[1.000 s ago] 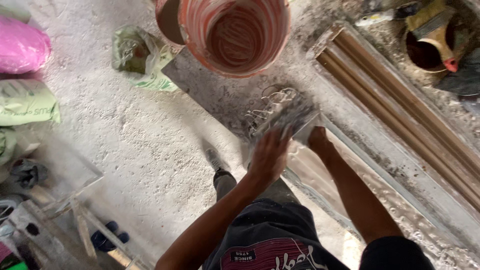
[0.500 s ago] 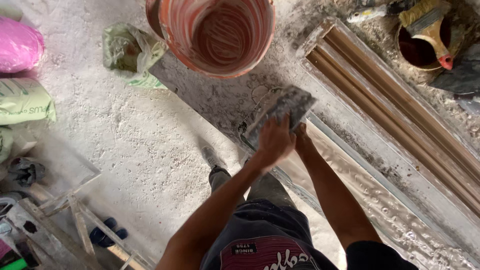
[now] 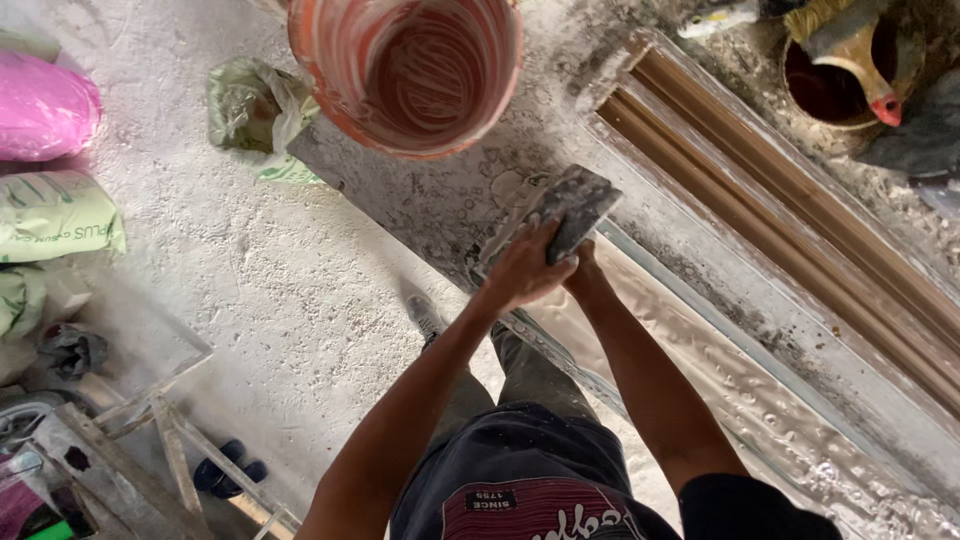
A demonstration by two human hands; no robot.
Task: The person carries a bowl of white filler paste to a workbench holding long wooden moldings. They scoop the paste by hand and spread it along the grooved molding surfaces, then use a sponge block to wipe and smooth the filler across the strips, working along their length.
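I stand over a long grey workbench [image 3: 440,205] smeared with plaster. Both my hands grip a flat grey plaster-caked trowel [image 3: 578,198] held against the bench top just below an orange bucket [image 3: 330,75]. My left hand [image 3: 522,270] is clasped over the tool's near end. Close beside it, my right hand [image 3: 585,268] is partly hidden and grips the same end. A long channel of wet white plaster [image 3: 720,385] runs along the bench to the right of my arms.
A brown profiled moulding [image 3: 800,215] lies along the far side of the bench. A second bucket with a brush [image 3: 840,75] stands at top right. Pink [image 3: 40,105] and green [image 3: 60,215] sacks, a crumpled bag [image 3: 250,105] and wooden frames [image 3: 150,440] sit on the dusty floor at left.
My left hand, spread open above the bench a second ago, has come down and closed on the trowel beside my right hand. The view has shifted slightly.
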